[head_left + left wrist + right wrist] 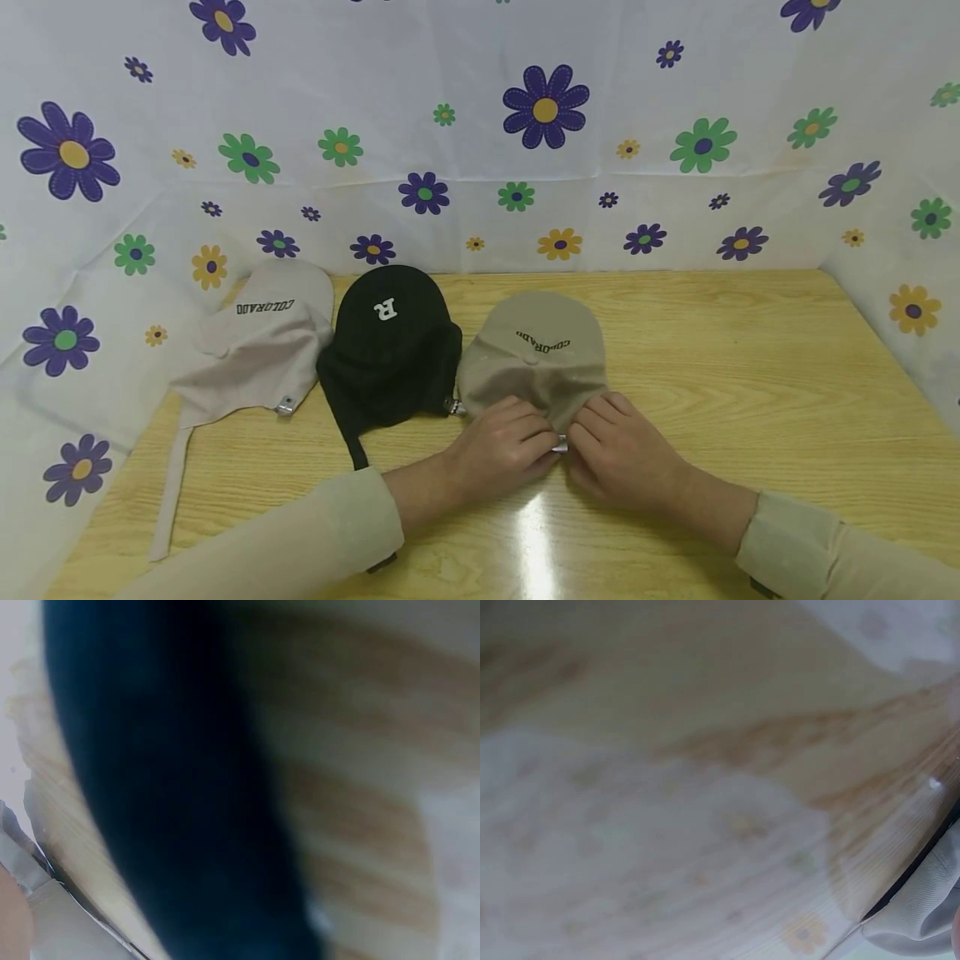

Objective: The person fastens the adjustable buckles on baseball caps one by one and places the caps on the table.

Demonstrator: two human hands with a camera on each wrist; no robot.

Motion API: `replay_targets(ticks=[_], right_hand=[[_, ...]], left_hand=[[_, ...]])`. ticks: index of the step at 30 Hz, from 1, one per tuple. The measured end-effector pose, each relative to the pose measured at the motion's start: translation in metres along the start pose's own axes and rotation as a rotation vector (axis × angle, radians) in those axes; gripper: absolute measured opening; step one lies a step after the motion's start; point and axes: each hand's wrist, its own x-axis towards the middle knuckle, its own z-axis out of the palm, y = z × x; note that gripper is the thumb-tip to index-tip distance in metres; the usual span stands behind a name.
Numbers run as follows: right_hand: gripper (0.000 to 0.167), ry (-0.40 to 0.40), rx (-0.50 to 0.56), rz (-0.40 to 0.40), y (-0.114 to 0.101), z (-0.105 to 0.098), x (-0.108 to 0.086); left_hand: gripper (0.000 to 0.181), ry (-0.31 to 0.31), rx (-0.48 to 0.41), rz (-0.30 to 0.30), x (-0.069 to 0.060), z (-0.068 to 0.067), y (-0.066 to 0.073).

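A tan cap (pixel 534 358) with dark lettering lies on the table, brim toward the back. At its near edge, my left hand (pixel 501 446) grips the strap area from the left, fingers curled. Close beside it, my right hand (pixel 626 450) grips the same edge from the right. A metal buckle (pixel 559 443) shows between the two hands; fingertips and strap are hidden. A dark blurred band (pixel 180 780) crosses the left wrist view. In the right wrist view, a grey fabric piece (pixel 919 915) shows at lower right.
Left of the tan cap lies a black cap (pixel 393 350) with a white R, its strap hanging toward the front. A pale cap (pixel 258 354) with lettering lies farther left, strap extended. Behind the wooden table (pixel 750 375) hangs a flower-patterned cloth (pixel 465 75).
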Motion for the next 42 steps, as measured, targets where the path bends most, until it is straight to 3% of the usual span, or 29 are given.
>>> replay_targets(ticks=[22, 42], right_hand=[[0.019, 0.050, 0.009, 0.004, -0.0002, -0.0006, 0.0016], [0.022, 0.024, -0.011, 0.010, 0.0021, -0.0003, -0.0012]], left_hand=[[0.010, -0.005, -0.006, -0.008, 0.0009, -0.0023, 0.0003], [0.009, -0.008, -0.002, -0.012, 0.0015, -0.0023, 0.0006]])
